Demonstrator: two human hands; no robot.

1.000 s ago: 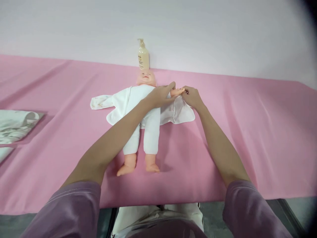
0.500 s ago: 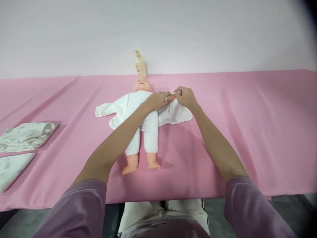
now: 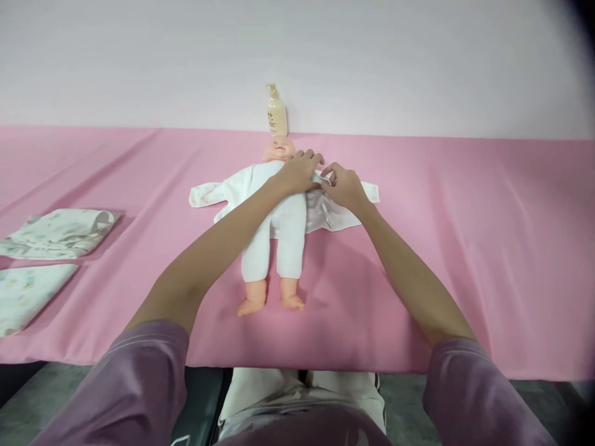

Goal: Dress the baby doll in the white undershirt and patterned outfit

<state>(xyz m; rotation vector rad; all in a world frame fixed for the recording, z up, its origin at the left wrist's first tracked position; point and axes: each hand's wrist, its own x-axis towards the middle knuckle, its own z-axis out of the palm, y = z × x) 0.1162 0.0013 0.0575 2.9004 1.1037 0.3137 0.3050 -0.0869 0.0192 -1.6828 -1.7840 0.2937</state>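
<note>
A baby doll (image 3: 290, 251) in white clothes lies on its back, feet towards me. Its white jacket (image 3: 341, 217) is spread open beneath it, with one sleeve out to the left. My left hand (image 3: 300, 172) reaches over the doll's chest to the shoulder at the right, fingers bent, with white cloth between thumb and fingers. Beside it my right hand (image 3: 344, 186) pinches the jacket's edge near the doll's arm. That arm is mostly hidden by my hands. A sleeve end (image 3: 370, 192) shows to the right of my right hand.
A pump bottle (image 3: 277, 114) stands behind the doll's head, against the pale wall (image 3: 418, 68). Two folded printed cloths, an upper cloth (image 3: 62, 234) and a lower cloth (image 3: 30, 294), lie at the left on the pink table cover (image 3: 488, 248).
My left hand has lifted its fingers and shifted towards the doll's shoulder. My right hand has come closer to it, and a sleeve end now shows at the right. The view has shifted slightly.
</note>
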